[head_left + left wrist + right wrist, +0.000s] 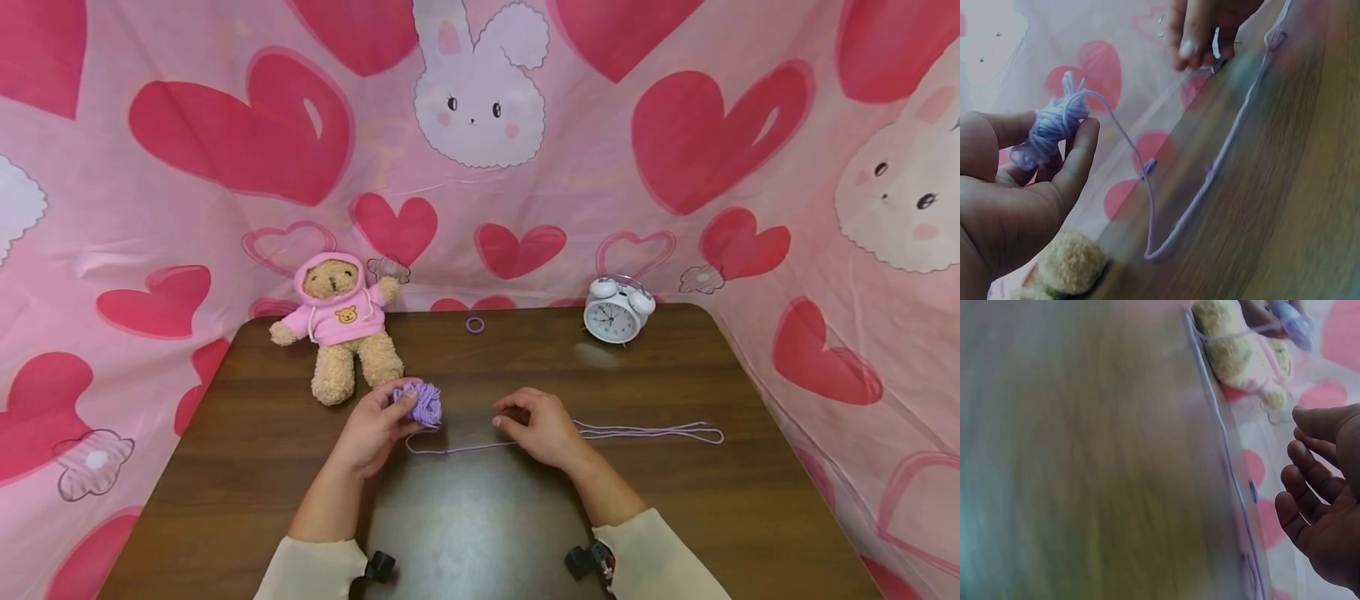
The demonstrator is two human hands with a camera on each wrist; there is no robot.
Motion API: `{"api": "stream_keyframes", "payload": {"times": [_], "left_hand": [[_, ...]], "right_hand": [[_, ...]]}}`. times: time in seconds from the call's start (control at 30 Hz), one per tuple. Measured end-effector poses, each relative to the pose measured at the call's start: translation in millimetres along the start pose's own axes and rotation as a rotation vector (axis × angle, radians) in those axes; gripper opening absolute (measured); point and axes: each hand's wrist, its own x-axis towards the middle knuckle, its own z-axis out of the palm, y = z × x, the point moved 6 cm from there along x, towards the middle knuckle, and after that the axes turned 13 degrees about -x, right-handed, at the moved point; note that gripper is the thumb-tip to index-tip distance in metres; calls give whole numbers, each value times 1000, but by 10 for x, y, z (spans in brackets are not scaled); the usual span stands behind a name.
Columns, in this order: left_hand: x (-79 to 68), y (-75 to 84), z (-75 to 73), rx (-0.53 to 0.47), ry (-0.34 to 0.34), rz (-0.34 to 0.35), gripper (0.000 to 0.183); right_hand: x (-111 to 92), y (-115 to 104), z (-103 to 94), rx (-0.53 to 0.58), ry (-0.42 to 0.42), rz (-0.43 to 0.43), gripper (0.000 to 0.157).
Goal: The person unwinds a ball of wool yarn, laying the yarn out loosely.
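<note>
A small wound ball of lilac yarn [427, 405] is pinched between the thumb and fingers of my left hand [369, 432], raised over the table. From it a single yarn strand [1124, 130] hangs down in a loop, then runs right along the table. My right hand [546, 429] hovers above that strand, its fingers loosely bent; the right wrist view shows nothing between the fingertips [1296, 449]. Beyond the right hand, a long doubled length of yarn [660, 432] lies on the wood and ends in a loop.
Behind my left hand a teddy bear [341, 321] in a pink hoodie sits on the brown table [480, 517]. A purple ring [475, 325] lies near the back edge. At the back right stands a white alarm clock [615, 317]. A pink heart-patterned cloth [517, 192] hangs behind.
</note>
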Motion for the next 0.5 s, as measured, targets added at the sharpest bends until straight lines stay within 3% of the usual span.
{"api": "stream_keyframes", "payload": {"times": [0.5], "left_hand": [[27,-25,270,2,-37,-10,32]], "right_hand": [[44,-383,293,31,-52,-79,24]]}}
